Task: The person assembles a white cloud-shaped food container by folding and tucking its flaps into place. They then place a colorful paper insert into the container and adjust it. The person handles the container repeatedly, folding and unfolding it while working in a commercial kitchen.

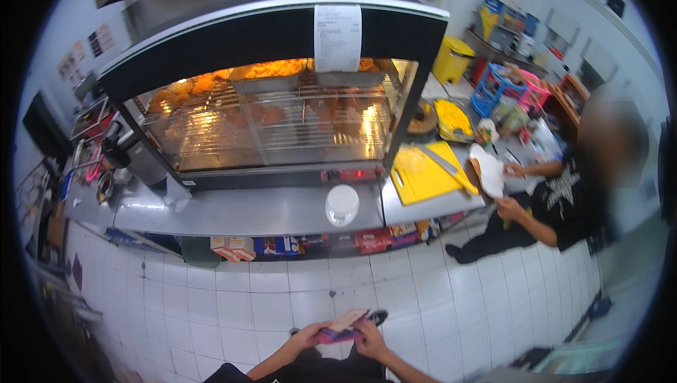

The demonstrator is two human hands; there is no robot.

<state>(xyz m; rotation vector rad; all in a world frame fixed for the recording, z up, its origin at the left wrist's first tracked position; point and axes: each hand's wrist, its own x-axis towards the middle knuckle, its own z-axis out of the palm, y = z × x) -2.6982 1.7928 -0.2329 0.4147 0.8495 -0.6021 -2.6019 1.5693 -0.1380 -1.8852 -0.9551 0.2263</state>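
Observation:
Low in the view, in front of my body, my left hand (308,336) and my right hand (371,341) grip a small pink, purple and cream piece (343,325), which looks like a folded paper carton, though blur hides its exact kind. The left fingers close on one end and the right fingers on the other. It is held above the tiled floor, apart from the steel counter (233,208). On the counter's front edge stands a white-lidded tub (342,204).
Beyond the counter, a lit glass warming cabinet (261,118) holds fried food. A receipt (338,37) hangs on its front. At right, a knife (446,166) lies on a yellow cutting board (423,175). A co-worker (571,192) there holds a white-and-brown paper piece (486,171).

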